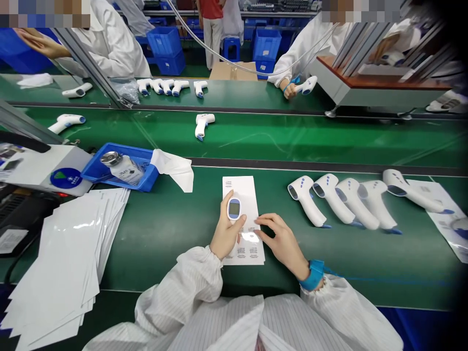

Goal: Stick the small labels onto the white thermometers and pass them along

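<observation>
My left hand [225, 235] is wrapped round a white infrared thermometer [234, 208], its small grey screen facing up at me. Beneath it lies a stack of printed label sheets [241, 186]. My right hand [283, 242], with a blue strap on its wrist, reaches over the right edge of these sheets. Its thumb and forefinger are apart, the tips at the paper; I cannot tell whether they press on it. To the right, several more thermometers [334, 197] lie in a row on the green bench.
At left lie a pile of white sheets [73, 243], a blue tray [148, 183] with a metal-topped bottle [126, 168], a white cloth [177, 168] and a white machine [54, 163]. A green conveyor belt [263, 136] carries thermometers. Two co-workers sit across it.
</observation>
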### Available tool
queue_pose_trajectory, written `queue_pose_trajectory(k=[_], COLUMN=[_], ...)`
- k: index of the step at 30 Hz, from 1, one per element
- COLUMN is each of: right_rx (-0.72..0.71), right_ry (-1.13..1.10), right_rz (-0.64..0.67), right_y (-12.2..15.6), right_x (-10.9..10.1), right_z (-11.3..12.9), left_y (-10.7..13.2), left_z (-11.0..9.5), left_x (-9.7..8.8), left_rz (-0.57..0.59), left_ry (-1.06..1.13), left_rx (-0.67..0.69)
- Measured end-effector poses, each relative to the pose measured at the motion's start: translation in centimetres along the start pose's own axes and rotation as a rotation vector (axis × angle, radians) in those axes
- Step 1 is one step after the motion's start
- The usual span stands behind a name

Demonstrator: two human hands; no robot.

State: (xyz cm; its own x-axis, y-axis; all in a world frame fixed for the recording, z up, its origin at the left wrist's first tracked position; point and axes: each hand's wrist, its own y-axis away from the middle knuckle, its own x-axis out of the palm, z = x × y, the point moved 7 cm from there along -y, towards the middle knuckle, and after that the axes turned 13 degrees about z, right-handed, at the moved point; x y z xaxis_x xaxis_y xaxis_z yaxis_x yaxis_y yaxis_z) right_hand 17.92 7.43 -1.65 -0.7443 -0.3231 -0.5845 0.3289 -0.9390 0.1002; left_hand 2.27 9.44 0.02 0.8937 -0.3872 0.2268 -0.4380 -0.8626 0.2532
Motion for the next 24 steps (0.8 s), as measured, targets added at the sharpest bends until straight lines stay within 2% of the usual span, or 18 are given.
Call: queue_pose_trajectory(k=[5,11,17,20,24], right_rx=[-0.016,-0.034,-0.105,-0.143,-0.145], right_ry=[-0.005,-0.077,-0.094,-0.091,-0.085], right_rz=[-0.009,-0.058,-0.016,0.014,-0.037], right_y=[0.0,-0.8,-4.5,-6.5,-7.6], right_x=[0.2,-1.1,-1.5,-1.2,-1.5], right_z=[0.3,2.0,5.2,6.3,6.9], left_y=[-0.6,-0.9,-1.2,-1.3,-1.3], left_z=[0.0,0.2,0.8,0.7,0.3], left_x=[0.1,0.2,0.2,0.0,-0.1], left_rz=[-0.028,-0.040,0.003,-0.024,-0.042], left_ry=[-0.025,-0.020,-0.022,-0.043,-0.017], left_rx=[0.006,-0.010,-0.011,0.006,0.033])
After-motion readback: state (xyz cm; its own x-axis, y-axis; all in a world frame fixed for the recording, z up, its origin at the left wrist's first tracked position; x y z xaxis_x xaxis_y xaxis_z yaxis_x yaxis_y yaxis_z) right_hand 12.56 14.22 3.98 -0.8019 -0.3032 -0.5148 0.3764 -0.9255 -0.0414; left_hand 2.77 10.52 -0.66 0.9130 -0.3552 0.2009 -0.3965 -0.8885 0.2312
